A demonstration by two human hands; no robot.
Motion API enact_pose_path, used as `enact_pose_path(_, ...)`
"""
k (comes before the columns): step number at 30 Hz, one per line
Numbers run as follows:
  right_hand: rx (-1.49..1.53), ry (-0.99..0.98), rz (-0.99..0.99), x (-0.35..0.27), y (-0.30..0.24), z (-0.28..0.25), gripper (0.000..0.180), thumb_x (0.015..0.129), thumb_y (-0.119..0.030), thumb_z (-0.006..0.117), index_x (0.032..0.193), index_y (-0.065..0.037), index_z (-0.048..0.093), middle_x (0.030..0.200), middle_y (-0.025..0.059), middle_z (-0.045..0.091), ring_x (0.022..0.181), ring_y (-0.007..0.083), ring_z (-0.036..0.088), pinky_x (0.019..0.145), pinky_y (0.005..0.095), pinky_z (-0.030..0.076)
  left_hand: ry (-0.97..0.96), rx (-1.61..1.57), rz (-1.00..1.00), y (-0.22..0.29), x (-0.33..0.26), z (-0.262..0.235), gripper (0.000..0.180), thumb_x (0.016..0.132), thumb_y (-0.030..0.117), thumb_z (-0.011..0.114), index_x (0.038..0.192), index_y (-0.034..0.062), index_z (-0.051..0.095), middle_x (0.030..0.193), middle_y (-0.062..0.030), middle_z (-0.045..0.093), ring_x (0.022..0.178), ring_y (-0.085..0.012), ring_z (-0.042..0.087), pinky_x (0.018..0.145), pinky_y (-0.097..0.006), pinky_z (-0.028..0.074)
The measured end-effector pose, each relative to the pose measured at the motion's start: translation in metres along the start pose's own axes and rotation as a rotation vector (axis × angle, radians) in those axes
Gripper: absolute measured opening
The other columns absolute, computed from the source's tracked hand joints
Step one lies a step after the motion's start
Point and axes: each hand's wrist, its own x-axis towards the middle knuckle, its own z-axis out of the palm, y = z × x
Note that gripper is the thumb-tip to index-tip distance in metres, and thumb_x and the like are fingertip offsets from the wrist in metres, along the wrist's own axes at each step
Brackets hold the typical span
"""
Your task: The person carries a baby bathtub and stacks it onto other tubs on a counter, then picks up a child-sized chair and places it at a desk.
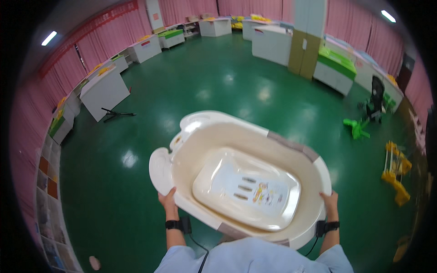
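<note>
A large cream-coloured baby bathtub is held up in front of my body, tilted so its inside faces me. Grey-brown strips mark its rim, and a printed picture with dark oval slots lies on its floor. My left hand grips the rim at the lower left, below the notched end. At the right end, my right hand has hold of the rim. On both hands some fingers are hidden behind the tub. Each wrist wears a black strap with a small box and a cable.
Green floor surrounds me. White cabinets line the room before pink curtains. A black stand lies at left. To the right are a green plastic piece, a black chair and a yellow frame.
</note>
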Motion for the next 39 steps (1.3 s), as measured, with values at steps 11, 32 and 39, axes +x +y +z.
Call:
enact_pose_path(11, -0.113, -0.300, 0.112, 0.144, -0.162, 0.089, 0.042, 0.065, -0.010, 0.069, 0.100, 0.009, 0.053, 0.089, 0.0163, 0.061, 0.077, 0.0207, 0.061, 0.071, 0.0321, 0.048, 0.077, -0.009, -0.034, 0.029, 0.106, 0.107, 0.058, 0.062, -0.014, 0.060, 0.116, -0.0048, 0.042, 0.108, -0.0140, 0.053, 0.094, -0.0241, 0.054, 0.082, -0.032, 0.044)
enact_pose_path(32, -0.004, -0.597, -0.090, 0.495, -0.314, 0.405, 0.042, 0.071, -0.007, 0.065, 0.106, 0.007, 0.049, 0.093, 0.0115, 0.060, 0.076, 0.0181, 0.059, 0.070, 0.0305, 0.048, 0.332, -0.062, 0.033, -0.039, 0.383, 0.315, 0.056, 0.064, -0.013, 0.060, 0.116, -0.0047, 0.040, 0.106, -0.0158, 0.053, 0.092, -0.0263, 0.055, 0.082, -0.034, 0.044)
enact_pose_path(39, 0.007, -0.392, -0.044, 0.569, -0.360, 0.484, 0.047, 0.064, -0.002, 0.068, 0.106, 0.006, 0.049, 0.093, 0.0139, 0.060, 0.078, 0.0202, 0.059, 0.072, 0.0312, 0.048, 0.231, 0.007, -0.068, -0.106, 0.550, 0.446, 0.059, 0.062, -0.010, 0.063, 0.116, -0.0040, 0.041, 0.106, -0.0147, 0.054, 0.090, -0.0249, 0.056, 0.080, -0.034, 0.045)
